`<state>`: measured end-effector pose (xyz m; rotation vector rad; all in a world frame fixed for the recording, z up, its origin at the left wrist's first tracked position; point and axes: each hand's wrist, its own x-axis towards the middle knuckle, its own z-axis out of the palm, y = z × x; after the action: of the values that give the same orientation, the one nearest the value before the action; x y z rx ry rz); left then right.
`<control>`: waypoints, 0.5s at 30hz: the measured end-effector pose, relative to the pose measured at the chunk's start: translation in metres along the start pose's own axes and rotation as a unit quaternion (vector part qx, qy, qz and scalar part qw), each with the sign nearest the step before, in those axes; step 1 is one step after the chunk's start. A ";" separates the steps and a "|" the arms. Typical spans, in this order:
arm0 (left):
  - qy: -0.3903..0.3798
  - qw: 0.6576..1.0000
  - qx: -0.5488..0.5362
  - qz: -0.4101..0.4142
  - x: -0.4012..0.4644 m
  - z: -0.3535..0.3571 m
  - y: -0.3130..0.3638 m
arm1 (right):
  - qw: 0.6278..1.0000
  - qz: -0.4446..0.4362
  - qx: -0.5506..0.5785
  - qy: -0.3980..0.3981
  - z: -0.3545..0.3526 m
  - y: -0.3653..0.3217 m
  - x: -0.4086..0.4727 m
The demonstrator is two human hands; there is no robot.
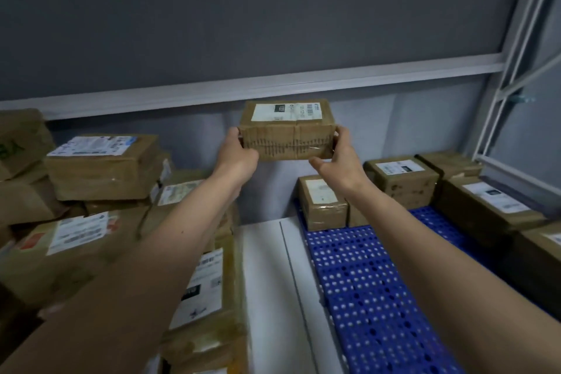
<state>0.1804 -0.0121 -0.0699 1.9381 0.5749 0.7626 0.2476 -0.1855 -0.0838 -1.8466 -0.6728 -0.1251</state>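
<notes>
**A taped cardboard box held up in both hands between two groups of parcels**

A dark grey wall (243, 9) is seen across the back, crossed by a pale horizontal rail (273, 85). At the left, a tall pile of brown parcels (103, 167) is stacked, most of them bearing white labels. At the right, a blue perforated mat (373, 282) is laid on the floor, and a row of parcels (485, 203) is set along its far and right edges. A white strip of floor (264, 267) lies bare between the pile and the mat.

The cardboard box (287, 133) is held in the air at the centre, in front of the wall just below the rail, above the near end of the row and apart from every other parcel. Its long axis runs left to right, level, with a long side turned toward the camera and its top tilted slightly into view. Open room is seen below it and on both sides.

The box's left end is gripped by the left hand (235, 155), and its right end by the right hand (340, 158), with the fingers wrapped round the ends. Both arms are stretched forward.

A white shipping label (287, 111) is stuck on the top face; its print is too small to be read.
</notes>
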 end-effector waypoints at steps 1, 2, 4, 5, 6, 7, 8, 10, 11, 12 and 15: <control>-0.010 1.000 0.001 -0.002 -0.003 0.015 0.004 | 1.000 0.003 -0.006 -0.001 -0.012 0.009 0.000; -0.016 1.000 0.000 -0.005 -0.005 0.029 0.006 | 1.000 0.009 -0.010 -0.003 -0.023 0.019 0.001; -0.024 1.000 -0.001 -0.012 -0.010 0.058 0.012 | 1.000 0.027 -0.002 -0.013 -0.044 0.038 0.003; -0.028 1.000 -0.004 -0.015 -0.013 0.072 0.015 | 0.999 0.036 0.002 -0.014 -0.054 0.049 0.005; -0.031 0.999 -0.005 -0.018 -0.016 0.085 0.017 | 0.999 0.042 0.004 -0.011 -0.064 0.059 0.007; -0.035 0.999 -0.005 -0.024 -0.020 0.099 0.019 | 0.999 0.050 0.002 -0.007 -0.074 0.070 0.009; -0.042 0.999 -0.006 -0.031 -0.023 0.113 0.020 | 0.998 0.058 -0.001 -0.005 -0.084 0.080 0.011; -0.057 0.997 -0.007 -0.043 -0.028 0.139 0.019 | 0.997 0.075 0.000 -0.003 -0.104 0.098 0.012; -0.067 0.996 -0.009 -0.051 -0.032 0.152 0.020 | 0.997 0.083 0.002 -0.001 -0.115 0.108 0.012; -0.079 0.995 -0.013 -0.061 -0.035 0.166 0.019 | 0.996 0.094 0.004 0.003 -0.124 0.118 0.012; -0.092 0.991 -0.058 -0.081 -0.049 0.205 0.019 | 0.992 0.125 0.021 0.005 -0.150 0.146 0.012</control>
<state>0.2941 -0.1756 -0.1403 1.8068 0.5549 0.4985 0.3656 -0.3481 -0.1439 -1.8715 -0.4281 0.0436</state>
